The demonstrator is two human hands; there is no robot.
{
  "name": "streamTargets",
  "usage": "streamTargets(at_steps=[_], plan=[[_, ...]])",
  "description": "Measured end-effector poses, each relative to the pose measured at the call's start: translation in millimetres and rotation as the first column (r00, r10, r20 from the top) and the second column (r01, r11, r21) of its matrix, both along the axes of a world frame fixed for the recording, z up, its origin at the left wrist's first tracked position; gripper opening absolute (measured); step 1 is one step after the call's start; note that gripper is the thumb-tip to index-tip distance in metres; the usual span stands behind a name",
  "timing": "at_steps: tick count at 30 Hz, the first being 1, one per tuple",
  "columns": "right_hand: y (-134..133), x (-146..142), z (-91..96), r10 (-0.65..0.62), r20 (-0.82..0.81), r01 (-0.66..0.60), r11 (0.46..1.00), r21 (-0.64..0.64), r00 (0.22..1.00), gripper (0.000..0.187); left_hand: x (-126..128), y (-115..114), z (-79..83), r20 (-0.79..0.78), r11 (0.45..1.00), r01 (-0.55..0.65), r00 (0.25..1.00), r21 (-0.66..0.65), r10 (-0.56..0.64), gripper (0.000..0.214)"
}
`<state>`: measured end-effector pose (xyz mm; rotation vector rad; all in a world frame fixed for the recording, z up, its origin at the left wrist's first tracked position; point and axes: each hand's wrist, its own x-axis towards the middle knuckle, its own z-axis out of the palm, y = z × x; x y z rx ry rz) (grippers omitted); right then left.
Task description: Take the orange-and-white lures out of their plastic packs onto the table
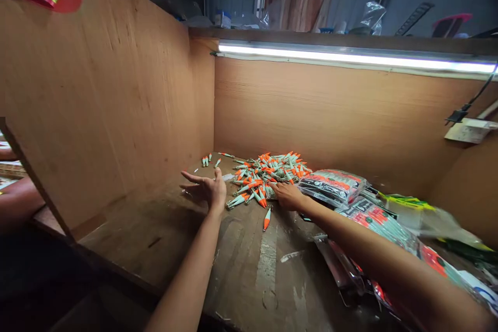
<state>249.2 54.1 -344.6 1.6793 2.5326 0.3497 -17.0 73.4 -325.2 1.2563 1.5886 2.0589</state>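
Note:
A heap of small orange-and-white fishing lures [268, 174] lies at the back of a worn wooden bench [249, 270]. My left hand [206, 189] hovers just left of the heap, palm up, fingers stretched out, holding nothing. My right hand [287, 194] rests at the heap's near right edge, fingers reaching into the lures; I cannot see whether they hold one. A single lure [266, 219] lies apart, in front of the heap between my arms. A few stray lures [210, 161] sit near the back left corner.
Plywood walls [116, 104] close the bench on the left and back, with a lit tube lamp [350, 58] along the top. Stacked plastic packets [334, 184] run along the right side. Another person's arm [15, 199] shows beyond the left wall.

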Motion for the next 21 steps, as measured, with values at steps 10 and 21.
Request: streamTargets(at_steps=[10,21], plan=[[7,14,28.3,0.043,-0.024,-0.042,0.999,0.017,0.999,0.083,49,-25,-5.4,-0.362,0.979,0.055,0.932,0.195,0.020,0.074],[0,-18,23.1,0.035,0.115,-0.064,0.962,0.264,0.993,0.029,53,-27,-9.9,-0.288,0.969,0.190,0.947,0.155,-0.139,0.064]])
